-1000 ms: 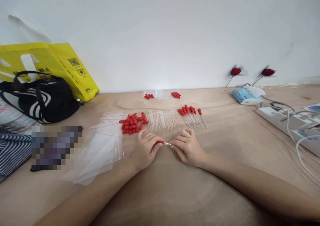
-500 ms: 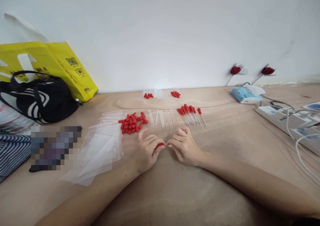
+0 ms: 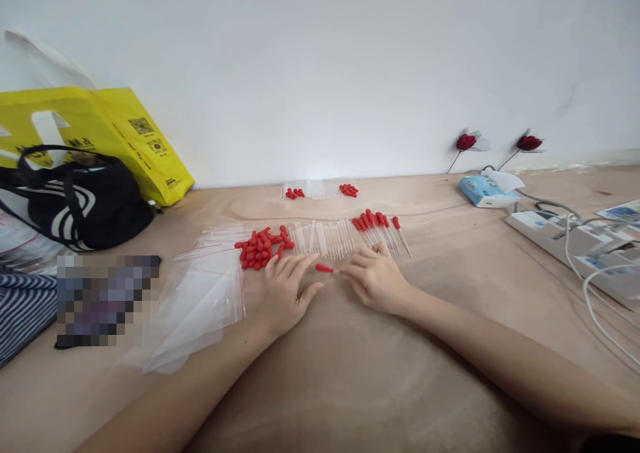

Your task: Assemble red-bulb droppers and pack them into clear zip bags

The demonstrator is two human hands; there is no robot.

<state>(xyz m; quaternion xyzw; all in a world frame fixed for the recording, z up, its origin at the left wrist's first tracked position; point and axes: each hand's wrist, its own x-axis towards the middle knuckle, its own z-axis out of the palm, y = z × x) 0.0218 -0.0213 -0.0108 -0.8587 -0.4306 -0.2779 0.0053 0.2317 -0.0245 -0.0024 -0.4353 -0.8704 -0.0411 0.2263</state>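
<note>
Between the fingers of my right hand [image 3: 377, 279] is a dropper [image 3: 325, 268], its red rubber bulb pointing left; most of its clear tube is hidden by the fingers. My left hand [image 3: 290, 289] is open, apart from the dropper, with its fingertips close to a pile of red rubber bulbs [image 3: 259, 249]. Beyond both hands lies a row of clear tubes [image 3: 323, 238]. To the right of that row, several droppers with red bulbs [image 3: 373, 221] lie side by side, with one dropper [image 3: 401, 235] a little apart from them.
Clear zip bags [image 3: 200, 306] lie left of the bulbs. More red bulbs [image 3: 349, 190] rest on plastic by the wall. At left stand a yellow bag [image 3: 140, 146] and a black bag [image 3: 105, 203]. A tissue pack [image 3: 483, 191] and a power strip [image 3: 565, 246] with cables lie at right.
My left hand has let go of the red bulb and opened, moving slightly left. The dropper now stays in my right hand alone, a little farther from me.
</note>
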